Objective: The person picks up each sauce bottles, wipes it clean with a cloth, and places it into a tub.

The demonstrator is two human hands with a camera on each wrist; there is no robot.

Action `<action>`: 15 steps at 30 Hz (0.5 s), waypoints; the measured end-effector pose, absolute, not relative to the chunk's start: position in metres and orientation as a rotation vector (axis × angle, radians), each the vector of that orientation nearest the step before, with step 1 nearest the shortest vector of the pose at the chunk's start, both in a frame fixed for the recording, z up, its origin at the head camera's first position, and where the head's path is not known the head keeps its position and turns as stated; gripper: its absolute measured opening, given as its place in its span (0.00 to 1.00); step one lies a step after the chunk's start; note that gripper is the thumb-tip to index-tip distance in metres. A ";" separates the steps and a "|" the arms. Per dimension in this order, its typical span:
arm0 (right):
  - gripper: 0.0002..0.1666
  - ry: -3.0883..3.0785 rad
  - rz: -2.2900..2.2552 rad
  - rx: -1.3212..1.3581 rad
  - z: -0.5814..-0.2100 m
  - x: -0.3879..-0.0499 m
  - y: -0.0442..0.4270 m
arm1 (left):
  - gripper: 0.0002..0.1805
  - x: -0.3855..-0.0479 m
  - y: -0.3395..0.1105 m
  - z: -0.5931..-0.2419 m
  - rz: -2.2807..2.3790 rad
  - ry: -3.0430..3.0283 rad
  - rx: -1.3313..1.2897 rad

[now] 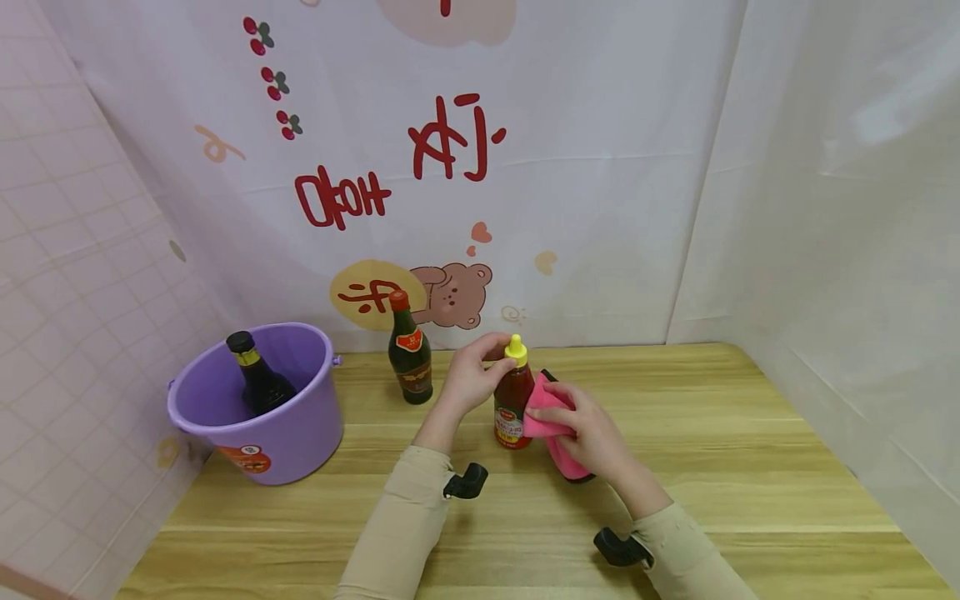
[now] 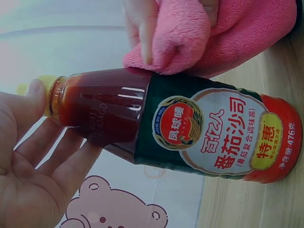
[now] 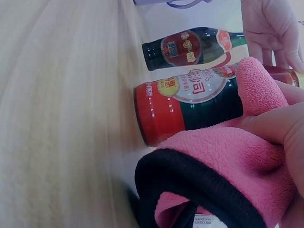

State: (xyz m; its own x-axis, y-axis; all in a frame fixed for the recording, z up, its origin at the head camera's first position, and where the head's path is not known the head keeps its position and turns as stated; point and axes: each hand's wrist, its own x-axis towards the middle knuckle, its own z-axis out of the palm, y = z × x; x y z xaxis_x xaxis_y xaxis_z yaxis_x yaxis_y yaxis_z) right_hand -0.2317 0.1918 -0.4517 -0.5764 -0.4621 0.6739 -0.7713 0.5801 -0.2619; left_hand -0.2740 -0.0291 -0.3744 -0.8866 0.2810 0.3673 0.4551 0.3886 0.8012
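A ketchup bottle (image 1: pixel 513 408) with a yellow nozzle cap (image 2: pixel 46 92) stands upright on the wooden table. My left hand (image 1: pixel 480 371) holds it near the top, the thumb on the cap and the fingers round the neck, as the left wrist view shows. In my right hand (image 1: pixel 588 429) is a pink cloth (image 1: pixel 546 412) with a black edge; the fingers pinch it against the bottle's side. Part of the cloth hangs down beside the bottle. In the right wrist view the cloth (image 3: pixel 213 156) covers part of the ketchup bottle (image 3: pixel 190 102).
A dark green bottle (image 1: pixel 410 358) with a red cap stands left of my left hand. Farther left, a purple bucket (image 1: pixel 300 446) holds a dark bottle (image 1: pixel 262 387) with a black cap, leaning inside. A printed white curtain (image 1: pixel 600 208) hangs behind the table (image 1: pixel 712 467).
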 end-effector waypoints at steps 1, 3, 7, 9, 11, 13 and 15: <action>0.34 -2.259 0.738 0.985 -0.453 -0.232 0.192 | 0.16 -0.274 -0.029 -0.374 -1.508 -2.468 -0.664; 0.34 -2.250 0.738 0.997 -0.454 -0.233 0.193 | 0.16 -0.273 -0.029 -0.374 -1.514 -2.468 -0.663; 0.34 -2.249 0.739 1.014 -0.455 -0.233 0.194 | 0.16 -0.272 -0.029 -0.373 -1.508 -2.461 -0.671; 0.32 -2.259 0.732 1.017 -0.456 -0.234 0.194 | 0.16 -0.272 -0.029 -0.373 -1.505 -2.455 -0.675; 0.31 -2.277 0.720 1.014 -0.458 -0.234 0.195 | 0.16 -0.272 -0.029 -0.373 -1.502 -2.450 -0.678; 0.30 -2.302 0.706 1.010 -0.460 -0.234 0.195 | 0.16 -0.273 -0.029 -0.374 -1.499 -2.450 -0.679; 0.30 -2.327 0.696 1.005 -0.462 -0.233 0.195 | 0.16 -0.274 -0.029 -0.374 -1.500 -2.451 -0.678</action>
State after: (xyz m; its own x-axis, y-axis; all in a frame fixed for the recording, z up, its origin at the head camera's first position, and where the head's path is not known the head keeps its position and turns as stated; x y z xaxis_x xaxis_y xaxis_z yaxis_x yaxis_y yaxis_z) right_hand -0.2334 0.1955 -0.4619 -0.5977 -0.5033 0.6240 -0.7633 0.5952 -0.2511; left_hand -0.2737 -0.0290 -0.3740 -0.8774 0.2825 0.3878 0.4738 0.3839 0.7925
